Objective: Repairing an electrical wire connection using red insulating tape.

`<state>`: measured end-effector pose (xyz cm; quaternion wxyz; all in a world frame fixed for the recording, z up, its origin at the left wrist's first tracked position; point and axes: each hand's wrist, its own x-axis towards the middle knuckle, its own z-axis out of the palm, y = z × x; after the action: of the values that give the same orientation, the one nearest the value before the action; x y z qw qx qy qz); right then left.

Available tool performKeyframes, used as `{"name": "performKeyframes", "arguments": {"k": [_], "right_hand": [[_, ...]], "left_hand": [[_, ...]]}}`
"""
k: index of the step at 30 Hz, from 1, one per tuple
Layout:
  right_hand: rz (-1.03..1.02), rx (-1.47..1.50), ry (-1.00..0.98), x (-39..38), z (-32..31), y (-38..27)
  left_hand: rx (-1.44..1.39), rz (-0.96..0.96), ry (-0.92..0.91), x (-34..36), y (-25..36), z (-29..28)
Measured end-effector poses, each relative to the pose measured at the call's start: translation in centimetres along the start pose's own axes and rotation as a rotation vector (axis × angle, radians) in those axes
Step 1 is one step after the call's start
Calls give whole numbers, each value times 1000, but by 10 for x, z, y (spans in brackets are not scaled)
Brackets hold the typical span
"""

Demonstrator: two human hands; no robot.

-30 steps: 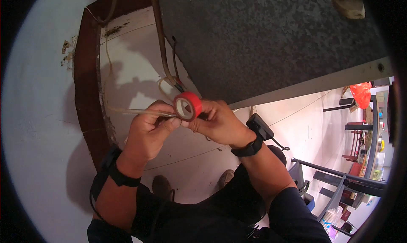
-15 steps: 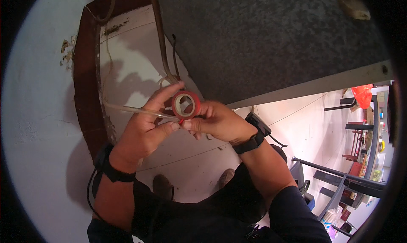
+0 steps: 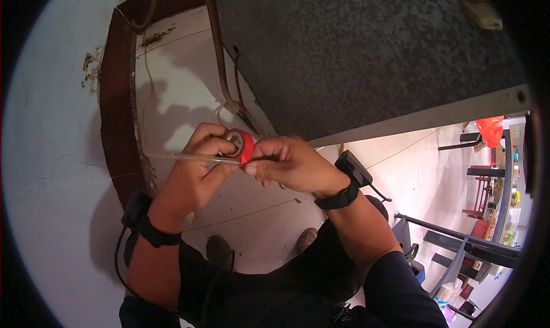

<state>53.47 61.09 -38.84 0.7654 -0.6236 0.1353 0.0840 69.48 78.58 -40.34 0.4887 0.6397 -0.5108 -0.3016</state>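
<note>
My left hand point(image 3: 193, 179) grips a roll of red tape point(image 3: 245, 140), its fingers curled over the roll and into its hole. A thin clear tube point(image 3: 179, 157) runs from the left across that hand toward my right hand point(image 3: 292, 166). The thumb and fingers of my right hand pinch red tape at the tube beside the roll; the exact join is hidden. Behind both hands, a tan pipe point(image 3: 220, 59) and a dark cable point(image 3: 237, 70) come down to loose wires near the floor.
A pale wall point(image 3: 51, 145) with brown skirting point(image 3: 120, 127) is on the left. A large grey panel point(image 3: 366, 53) overhangs at upper right. My shoes point(image 3: 219, 251) stand on the tiled floor point(image 3: 229, 210). Black furniture frames point(image 3: 458, 236) and a red bag point(image 3: 488, 130) are at the right.
The tape roll has tilted, from showing its round hole to standing more edge-on, and shifted slightly left. My left fingers have moved from behind it to over its top and hole.
</note>
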Motion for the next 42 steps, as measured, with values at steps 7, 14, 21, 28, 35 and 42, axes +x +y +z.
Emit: {"name": "performKeyframes", "arguments": {"k": [7, 14, 21, 28, 35, 42], "right_hand": [[-50, -137, 128, 0, 4, 2], [-223, -364, 277, -2, 12, 7], [-409, -554, 437, -1, 15, 11], [-508, -710, 481, 0, 17, 9], [-517, -712, 414, -2, 21, 4], [-600, -872, 486, 0, 20, 0]], "left_hand": [[39, 4, 62, -6, 1, 4], [9, -145, 69, -14, 13, 9], [15, -294, -46, -17, 27, 3], [6, -407, -90, -24, 44, -8], [-239, -483, -127, -30, 48, -19], [-336, -555, -108, -24, 65, -15]]}}
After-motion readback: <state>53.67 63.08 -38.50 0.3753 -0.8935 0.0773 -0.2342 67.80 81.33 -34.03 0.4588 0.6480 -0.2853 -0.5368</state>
